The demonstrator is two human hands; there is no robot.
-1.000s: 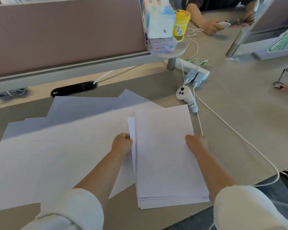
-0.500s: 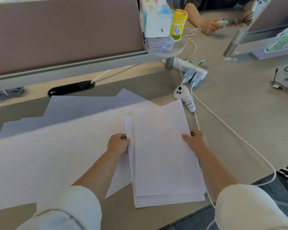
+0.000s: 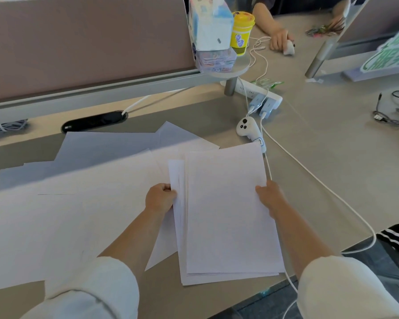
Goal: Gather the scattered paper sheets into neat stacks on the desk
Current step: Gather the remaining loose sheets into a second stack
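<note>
Both hands (image 3: 160, 199) flank stack (image 3: 228, 215).

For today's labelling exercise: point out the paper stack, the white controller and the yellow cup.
paper stack (image 3: 228, 210), head view, middle of top sheet
white controller (image 3: 247, 128), head view, its round head
yellow cup (image 3: 241, 35), head view, its side

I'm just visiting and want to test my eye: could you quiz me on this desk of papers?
1. True or false: the left hand rests flat on the loose sheets.
2. Which lies just beyond the stack: A) stapler, B) white controller, C) mug?
3. What does the right hand touch?

Key: 1. False; it grips the stack's left edge. 2. B. 3. The stack's right edge.
</note>
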